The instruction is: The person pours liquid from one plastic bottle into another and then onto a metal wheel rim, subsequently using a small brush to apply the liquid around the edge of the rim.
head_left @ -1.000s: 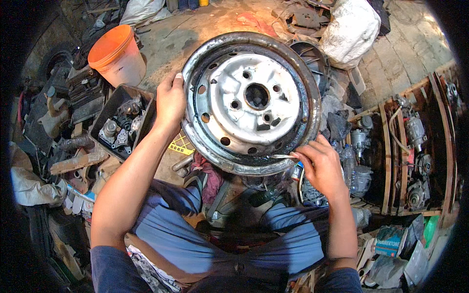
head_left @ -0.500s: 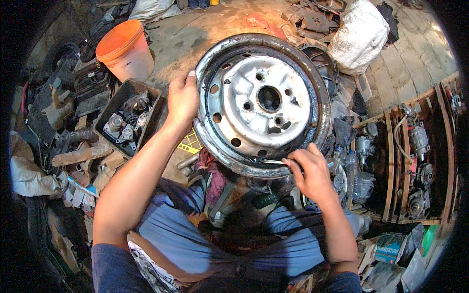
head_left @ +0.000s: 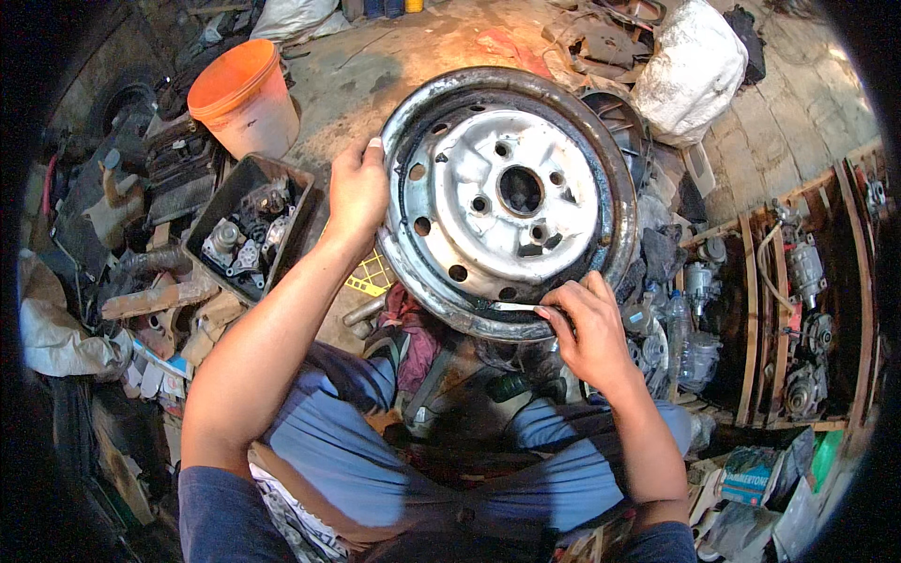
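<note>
**Two hands on steel wheel rim**

Head view: left hand [head_left: 357, 192] grip closed over left edge of steel wheel rim [head_left: 511, 202], held above the person's lap. Right hand [head_left: 587, 328] pinches a thin metal strip [head_left: 511, 307] against rim's lower edge. Orange bucket [head_left: 242, 98] and black parts tray [head_left: 246, 228] sit left.

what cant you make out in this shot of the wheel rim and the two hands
Head view only:
- Far side of the wheel rim: faces away from the camera.
- Thin pale tool in the right hand: too small to identify, its end hidden by the fingers.
- Left hand palm: turned against the rim.
- Parts in the black tray: too small.
</note>
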A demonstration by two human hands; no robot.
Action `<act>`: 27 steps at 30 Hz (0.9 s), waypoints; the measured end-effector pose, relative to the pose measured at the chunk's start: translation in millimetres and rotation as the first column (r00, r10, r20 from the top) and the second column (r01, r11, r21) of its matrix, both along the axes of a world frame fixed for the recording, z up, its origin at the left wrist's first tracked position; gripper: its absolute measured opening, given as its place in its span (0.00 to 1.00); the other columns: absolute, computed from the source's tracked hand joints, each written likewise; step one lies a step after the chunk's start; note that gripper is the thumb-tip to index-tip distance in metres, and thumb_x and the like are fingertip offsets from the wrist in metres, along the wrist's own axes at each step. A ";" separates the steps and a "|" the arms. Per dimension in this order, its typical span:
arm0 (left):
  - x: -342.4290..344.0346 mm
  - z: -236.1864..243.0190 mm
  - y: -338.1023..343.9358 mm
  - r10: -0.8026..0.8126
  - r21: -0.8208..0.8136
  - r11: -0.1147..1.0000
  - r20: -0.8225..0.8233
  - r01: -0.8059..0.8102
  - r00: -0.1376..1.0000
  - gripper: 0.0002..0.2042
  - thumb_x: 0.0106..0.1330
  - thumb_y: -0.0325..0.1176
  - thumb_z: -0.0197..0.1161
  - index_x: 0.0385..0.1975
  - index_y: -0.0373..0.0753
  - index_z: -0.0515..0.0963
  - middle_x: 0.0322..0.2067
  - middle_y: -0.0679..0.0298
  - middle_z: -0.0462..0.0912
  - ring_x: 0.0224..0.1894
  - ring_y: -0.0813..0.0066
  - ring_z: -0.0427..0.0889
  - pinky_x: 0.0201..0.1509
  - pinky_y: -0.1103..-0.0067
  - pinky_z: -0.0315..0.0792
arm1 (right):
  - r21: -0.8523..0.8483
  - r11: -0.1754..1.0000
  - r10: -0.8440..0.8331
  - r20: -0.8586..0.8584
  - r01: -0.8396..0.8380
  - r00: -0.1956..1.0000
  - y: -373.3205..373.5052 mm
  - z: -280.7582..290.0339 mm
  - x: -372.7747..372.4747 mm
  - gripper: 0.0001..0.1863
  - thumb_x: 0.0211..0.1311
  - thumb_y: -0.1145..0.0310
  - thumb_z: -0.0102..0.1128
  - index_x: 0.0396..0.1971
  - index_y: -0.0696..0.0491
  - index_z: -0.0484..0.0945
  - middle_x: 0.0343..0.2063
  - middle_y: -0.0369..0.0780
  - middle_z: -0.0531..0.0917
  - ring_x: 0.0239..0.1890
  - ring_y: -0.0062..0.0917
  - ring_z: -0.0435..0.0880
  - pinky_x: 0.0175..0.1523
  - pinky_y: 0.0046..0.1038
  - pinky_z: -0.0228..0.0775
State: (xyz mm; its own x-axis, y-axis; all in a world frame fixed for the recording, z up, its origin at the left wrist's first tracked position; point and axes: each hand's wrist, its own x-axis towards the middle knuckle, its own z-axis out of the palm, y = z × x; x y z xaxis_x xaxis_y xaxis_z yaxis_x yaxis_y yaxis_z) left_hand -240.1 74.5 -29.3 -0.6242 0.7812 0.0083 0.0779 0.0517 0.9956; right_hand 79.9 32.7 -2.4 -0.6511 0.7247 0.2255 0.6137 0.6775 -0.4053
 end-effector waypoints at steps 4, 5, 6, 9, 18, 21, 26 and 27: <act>4.1 4.0 -1.5 0.022 0.018 1.000 -0.040 -0.021 0.999 0.19 0.78 0.37 0.50 0.52 0.26 0.80 0.43 0.49 0.87 0.45 0.66 0.84 0.55 0.70 0.73 | -0.064 0.998 -0.019 -0.106 0.012 0.994 1.9 -5.5 5.2 0.04 0.61 0.73 0.66 0.34 0.56 0.81 0.32 0.43 0.82 0.38 0.43 0.75 0.46 0.41 0.67; 4.4 6.4 -2.2 0.019 0.007 1.000 -0.036 -0.019 0.999 0.19 0.78 0.36 0.50 0.52 0.26 0.80 0.43 0.49 0.87 0.45 0.66 0.84 0.55 0.70 0.73 | -0.073 0.997 -0.030 -0.127 0.020 0.991 2.2 -4.2 7.5 0.04 0.62 0.74 0.66 0.34 0.56 0.81 0.32 0.43 0.82 0.38 0.43 0.75 0.46 0.40 0.67; 4.6 8.2 -2.1 0.015 -0.005 1.000 -0.033 -0.015 0.999 0.18 0.78 0.36 0.50 0.52 0.27 0.80 0.43 0.49 0.87 0.45 0.66 0.83 0.55 0.70 0.73 | -0.084 0.996 -0.042 -0.148 0.029 0.988 3.2 -2.6 10.4 0.04 0.62 0.74 0.66 0.34 0.56 0.81 0.32 0.43 0.82 0.38 0.42 0.75 0.47 0.40 0.67; -0.8 3.3 0.0 -0.016 0.011 1.000 -0.041 0.017 0.999 0.18 0.79 0.36 0.50 0.54 0.27 0.79 0.45 0.49 0.86 0.46 0.67 0.83 0.55 0.71 0.73 | -0.115 0.991 -0.086 -0.203 0.063 0.975 5.0 0.8 20.4 0.04 0.62 0.74 0.65 0.35 0.57 0.82 0.32 0.43 0.82 0.38 0.41 0.75 0.46 0.39 0.67; 6.3 11.1 0.1 -0.050 0.016 0.999 0.048 0.049 0.998 0.20 0.78 0.37 0.49 0.56 0.28 0.79 0.51 0.54 0.85 0.50 0.68 0.82 0.60 0.73 0.72 | -0.171 0.921 -0.384 -0.239 0.351 0.892 15.2 28.3 102.5 0.07 0.66 0.71 0.65 0.39 0.58 0.82 0.36 0.44 0.83 0.42 0.34 0.82 0.50 0.34 0.72; -8.5 -2.4 5.2 0.014 0.011 1.000 0.114 -0.015 0.993 0.21 0.77 0.38 0.51 0.59 0.28 0.76 0.56 0.55 0.82 0.56 0.70 0.79 0.64 0.75 0.68 | -0.081 0.860 -0.499 -0.350 0.505 0.793 27.1 22.1 148.8 0.07 0.69 0.70 0.63 0.39 0.59 0.80 0.35 0.43 0.83 0.41 0.29 0.83 0.49 0.30 0.72; -29.1 -19.5 12.2 -0.105 -0.031 0.993 0.208 0.113 0.972 0.21 0.79 0.44 0.49 0.55 0.31 0.79 0.51 0.60 0.83 0.52 0.72 0.80 0.63 0.77 0.68 | 0.108 0.802 -0.598 0.178 0.588 0.782 49.5 -34.3 203.2 0.06 0.66 0.71 0.62 0.38 0.59 0.80 0.38 0.50 0.85 0.47 0.47 0.83 0.48 0.43 0.76; -31.2 -20.9 12.4 -0.141 -0.008 0.989 0.213 0.146 0.967 0.22 0.80 0.45 0.49 0.56 0.31 0.79 0.52 0.60 0.83 0.52 0.72 0.80 0.63 0.76 0.68 | 0.069 0.787 -0.606 0.277 0.614 0.746 50.3 -58.7 211.1 0.08 0.63 0.72 0.64 0.40 0.57 0.78 0.41 0.50 0.84 0.50 0.49 0.81 0.51 0.48 0.76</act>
State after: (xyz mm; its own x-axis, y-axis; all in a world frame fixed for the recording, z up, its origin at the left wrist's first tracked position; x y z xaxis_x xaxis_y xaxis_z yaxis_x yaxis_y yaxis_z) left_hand -271.3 86.9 -50.2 -0.4915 0.8610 -0.1310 -0.1260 0.0786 0.9889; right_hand 291.0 83.0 -61.1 -0.0995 0.9913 0.0858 0.9787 0.1131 -0.1716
